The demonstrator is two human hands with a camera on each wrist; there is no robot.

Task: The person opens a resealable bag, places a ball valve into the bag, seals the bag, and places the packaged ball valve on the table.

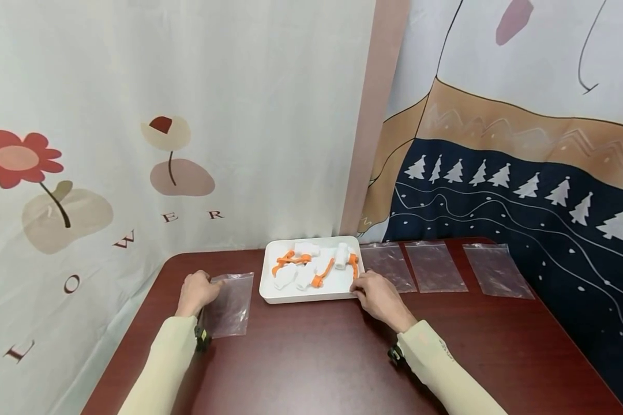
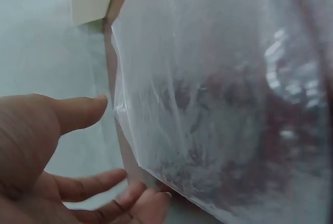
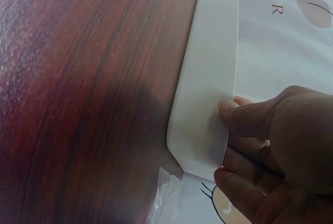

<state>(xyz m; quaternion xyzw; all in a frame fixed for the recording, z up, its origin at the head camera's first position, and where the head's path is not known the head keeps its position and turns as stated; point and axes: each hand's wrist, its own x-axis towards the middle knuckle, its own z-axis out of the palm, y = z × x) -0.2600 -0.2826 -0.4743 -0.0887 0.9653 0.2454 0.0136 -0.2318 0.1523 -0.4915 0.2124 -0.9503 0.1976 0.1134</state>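
A white tray holds several white plastic pieces with orange parts; their kind is unclear. My right hand grips the tray's near right corner. In the right wrist view, the thumb lies against the tray wall near its rim, with curled fingers behind. My left hand is at the left edge of a clear plastic bag lying left of the tray. Seen from the left wrist, thumb and fingers are spread apart beside the bag, holding nothing.
Three more clear bags, a near one, a middle one and a far right one, lie right of the tray on the dark red table. Printed curtains stand behind and beside it.
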